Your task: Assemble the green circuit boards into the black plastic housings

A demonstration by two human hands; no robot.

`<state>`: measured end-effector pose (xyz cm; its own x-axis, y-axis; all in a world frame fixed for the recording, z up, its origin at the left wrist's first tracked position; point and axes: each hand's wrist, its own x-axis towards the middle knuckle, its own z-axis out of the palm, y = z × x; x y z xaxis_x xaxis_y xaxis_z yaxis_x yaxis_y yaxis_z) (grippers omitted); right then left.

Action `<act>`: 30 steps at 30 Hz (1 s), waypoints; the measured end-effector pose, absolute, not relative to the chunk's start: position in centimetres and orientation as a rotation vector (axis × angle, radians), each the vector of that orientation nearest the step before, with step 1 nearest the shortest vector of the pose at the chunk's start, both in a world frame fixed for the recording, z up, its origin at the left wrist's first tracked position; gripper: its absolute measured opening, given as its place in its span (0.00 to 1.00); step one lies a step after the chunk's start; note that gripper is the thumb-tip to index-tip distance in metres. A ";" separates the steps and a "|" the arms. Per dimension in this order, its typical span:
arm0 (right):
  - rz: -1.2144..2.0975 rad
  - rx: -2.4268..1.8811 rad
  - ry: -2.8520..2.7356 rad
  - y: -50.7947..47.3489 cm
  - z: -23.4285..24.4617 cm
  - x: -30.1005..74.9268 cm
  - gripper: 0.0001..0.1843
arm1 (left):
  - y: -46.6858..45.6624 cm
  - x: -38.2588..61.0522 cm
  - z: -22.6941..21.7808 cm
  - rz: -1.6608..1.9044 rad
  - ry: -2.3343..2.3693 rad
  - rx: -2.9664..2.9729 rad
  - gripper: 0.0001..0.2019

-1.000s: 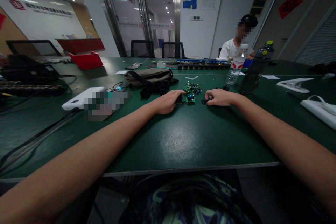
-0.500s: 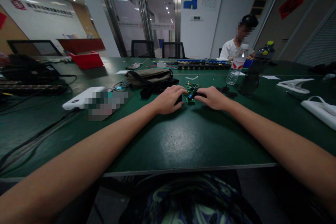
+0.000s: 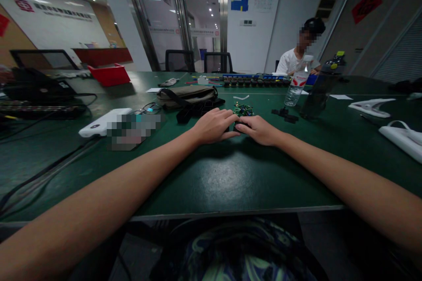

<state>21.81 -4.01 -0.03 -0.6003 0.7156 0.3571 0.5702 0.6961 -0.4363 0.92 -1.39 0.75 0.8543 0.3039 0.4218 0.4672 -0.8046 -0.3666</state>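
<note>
My left hand rests low over the table, its fingers curled round a small black part that is mostly hidden. Meeting it from the other side is my right hand, closed on a small black plastic part. The fingertips of both hands touch or nearly touch; whether the two black parts join cannot be made out. Just behind the fingers lies a pile of small green circuit boards, partly covered by the hands. Several loose black parts are to the right of my right hand.
A grey-brown pouch and a black tray lie left of the hands. A white device is farther left. A water bottle and a dark bottle stand right. Another person sits across the table.
My right hand has moved left and slightly toward me, from over the circuit boards to against my left hand. More of the loose black parts shows now. My left hand has barely shifted.
</note>
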 end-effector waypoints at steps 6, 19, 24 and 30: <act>0.304 -1.132 -2.406 -4.3 0.1 22.2 0.13 | -1.7 0.9 0.8 -0.359 -0.749 -2.540 0.24; 0.141 -1.251 -2.493 -4.5 0.1 22.8 0.16 | -1.3 0.5 0.7 -0.414 -0.917 -2.607 0.26; 0.151 -1.249 -2.499 -4.5 0.0 22.9 0.16 | -1.3 0.6 0.7 -0.401 -0.945 -2.627 0.25; 0.137 -1.259 -2.506 -4.2 0.0 23.0 0.15 | -1.3 0.6 0.7 -0.377 -0.946 -2.619 0.25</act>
